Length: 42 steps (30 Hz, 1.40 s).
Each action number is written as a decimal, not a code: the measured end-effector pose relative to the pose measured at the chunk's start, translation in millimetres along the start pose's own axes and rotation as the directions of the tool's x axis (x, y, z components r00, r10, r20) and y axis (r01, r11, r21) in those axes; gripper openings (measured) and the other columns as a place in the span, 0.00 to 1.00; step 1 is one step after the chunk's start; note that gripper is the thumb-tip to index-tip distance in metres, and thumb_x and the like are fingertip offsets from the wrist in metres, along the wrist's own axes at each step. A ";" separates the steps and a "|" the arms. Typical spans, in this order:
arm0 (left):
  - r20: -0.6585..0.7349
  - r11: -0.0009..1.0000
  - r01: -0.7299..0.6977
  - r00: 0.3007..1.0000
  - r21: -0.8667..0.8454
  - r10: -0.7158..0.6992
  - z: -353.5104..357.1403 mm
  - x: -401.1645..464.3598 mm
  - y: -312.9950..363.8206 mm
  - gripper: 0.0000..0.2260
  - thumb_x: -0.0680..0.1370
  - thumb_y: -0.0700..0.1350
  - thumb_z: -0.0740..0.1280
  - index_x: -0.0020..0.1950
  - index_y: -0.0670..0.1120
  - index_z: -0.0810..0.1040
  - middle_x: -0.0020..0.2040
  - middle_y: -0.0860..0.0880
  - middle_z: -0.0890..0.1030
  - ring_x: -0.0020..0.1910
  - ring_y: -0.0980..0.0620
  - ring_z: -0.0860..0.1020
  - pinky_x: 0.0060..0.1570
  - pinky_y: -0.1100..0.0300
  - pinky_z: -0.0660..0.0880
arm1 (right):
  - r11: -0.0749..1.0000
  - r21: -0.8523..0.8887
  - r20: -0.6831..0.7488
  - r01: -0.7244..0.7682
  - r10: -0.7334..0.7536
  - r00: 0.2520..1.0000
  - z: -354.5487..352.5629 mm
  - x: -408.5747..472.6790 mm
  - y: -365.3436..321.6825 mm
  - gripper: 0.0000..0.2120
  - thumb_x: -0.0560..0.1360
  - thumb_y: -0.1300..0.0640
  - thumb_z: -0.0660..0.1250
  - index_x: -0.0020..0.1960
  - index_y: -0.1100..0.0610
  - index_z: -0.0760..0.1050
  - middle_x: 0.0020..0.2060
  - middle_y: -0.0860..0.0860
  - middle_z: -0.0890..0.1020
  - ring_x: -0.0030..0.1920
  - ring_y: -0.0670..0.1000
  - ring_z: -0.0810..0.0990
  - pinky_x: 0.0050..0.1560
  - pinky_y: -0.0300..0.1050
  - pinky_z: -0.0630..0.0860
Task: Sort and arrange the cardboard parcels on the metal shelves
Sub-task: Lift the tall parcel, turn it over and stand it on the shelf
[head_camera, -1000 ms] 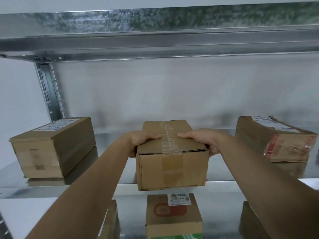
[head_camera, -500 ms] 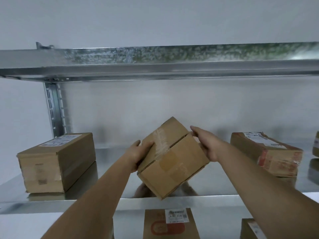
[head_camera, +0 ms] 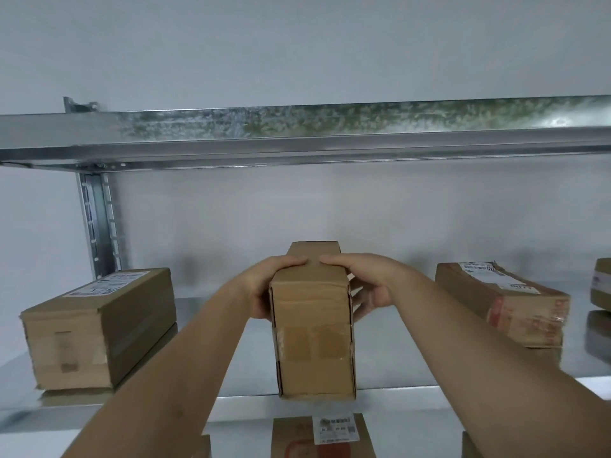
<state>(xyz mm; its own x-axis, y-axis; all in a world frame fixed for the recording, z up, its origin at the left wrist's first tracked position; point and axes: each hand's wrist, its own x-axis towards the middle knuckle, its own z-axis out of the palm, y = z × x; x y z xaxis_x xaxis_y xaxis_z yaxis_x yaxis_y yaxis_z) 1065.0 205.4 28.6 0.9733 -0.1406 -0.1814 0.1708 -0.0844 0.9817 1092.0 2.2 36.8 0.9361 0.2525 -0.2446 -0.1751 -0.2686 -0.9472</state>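
Observation:
A plain brown cardboard parcel [head_camera: 314, 338] stands on its narrow side at the front middle of the metal shelf [head_camera: 231, 332], its taped end facing me. My left hand [head_camera: 264, 285] grips its upper left edge, thumb over the top. My right hand [head_camera: 367, 285] grips the upper right edge, fingers down the far side. A labelled parcel [head_camera: 99, 328] lies at the shelf's left. Another parcel with a white label and red print [head_camera: 502, 302] lies at the right.
The galvanised upper shelf beam [head_camera: 297, 133] runs across overhead, with an upright post [head_camera: 96, 223] at the back left. A parcel's edge [head_camera: 601, 282] shows at far right. On the shelf below sits a parcel with a barcode label [head_camera: 324, 434].
The parcel was lying flat, was lifted and turned between my hands, and now stands on its narrow side. My view has tilted upward.

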 end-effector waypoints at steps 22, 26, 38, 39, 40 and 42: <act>0.010 0.998 0.070 0.997 0.000 -0.070 -2.0 21.0 8.9 0.17 0.77 0.54 0.72 0.57 0.42 0.82 0.45 0.42 0.85 0.43 0.44 0.82 0.54 0.47 0.77 | 0.999 -0.031 -0.038 -0.024 0.023 0.999 3.4 3.5 -3.5 0.26 0.74 0.43 0.74 0.65 0.57 0.75 0.59 0.62 0.80 0.55 0.65 0.82 0.55 0.69 0.80; 0.019 0.997 0.075 0.997 -0.013 -0.075 -1.0 21.5 7.8 0.15 0.78 0.53 0.71 0.56 0.42 0.82 0.45 0.43 0.84 0.43 0.45 0.81 0.62 0.46 0.74 | 1.000 -0.021 -0.042 -0.019 0.018 0.999 4.0 7.2 -2.3 0.25 0.74 0.44 0.74 0.65 0.58 0.76 0.61 0.61 0.80 0.55 0.64 0.83 0.54 0.71 0.80; -0.033 0.996 0.015 0.999 -0.083 -0.018 6.2 7.3 -1.8 0.27 0.76 0.62 0.70 0.66 0.44 0.81 0.51 0.42 0.85 0.49 0.42 0.82 0.61 0.47 0.75 | 0.999 -0.036 -0.054 0.020 -0.022 0.998 6.3 -8.2 -0.4 0.30 0.72 0.37 0.74 0.66 0.54 0.75 0.56 0.60 0.78 0.48 0.63 0.82 0.48 0.65 0.83; -0.038 0.996 0.006 0.999 -0.092 -0.009 7.1 3.9 -2.2 0.27 0.76 0.63 0.70 0.66 0.45 0.81 0.52 0.42 0.85 0.50 0.42 0.82 0.61 0.47 0.75 | 0.999 -0.042 -0.053 0.030 -0.032 0.998 6.6 -10.0 -0.9 0.30 0.72 0.37 0.74 0.66 0.54 0.75 0.58 0.60 0.78 0.49 0.64 0.82 0.48 0.64 0.83; -0.039 0.995 -0.012 0.999 -0.101 0.008 7.3 0.5 -1.5 0.28 0.76 0.65 0.69 0.65 0.45 0.82 0.53 0.42 0.86 0.51 0.42 0.83 0.61 0.47 0.76 | 0.998 -0.049 -0.053 0.048 -0.051 0.997 6.8 -11.9 -1.9 0.29 0.72 0.37 0.74 0.65 0.54 0.76 0.59 0.60 0.79 0.50 0.63 0.82 0.49 0.63 0.83; -0.054 0.991 -0.076 0.996 -0.110 0.071 6.7 -6.6 3.7 0.29 0.75 0.67 0.69 0.64 0.46 0.82 0.56 0.42 0.86 0.53 0.43 0.84 0.59 0.48 0.79 | 0.993 -0.045 -0.056 0.112 -0.115 0.992 6.1 -14.7 -4.9 0.28 0.71 0.38 0.75 0.63 0.55 0.78 0.60 0.59 0.80 0.53 0.62 0.83 0.52 0.60 0.83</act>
<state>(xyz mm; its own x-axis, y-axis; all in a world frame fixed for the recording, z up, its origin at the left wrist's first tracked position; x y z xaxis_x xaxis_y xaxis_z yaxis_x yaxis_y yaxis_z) 1058.2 199.3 33.0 0.9898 -0.0924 -0.1083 0.1120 0.0352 0.9931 1077.3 5.5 43.8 0.9657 0.2291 -0.1221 -0.0548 -0.2798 -0.9585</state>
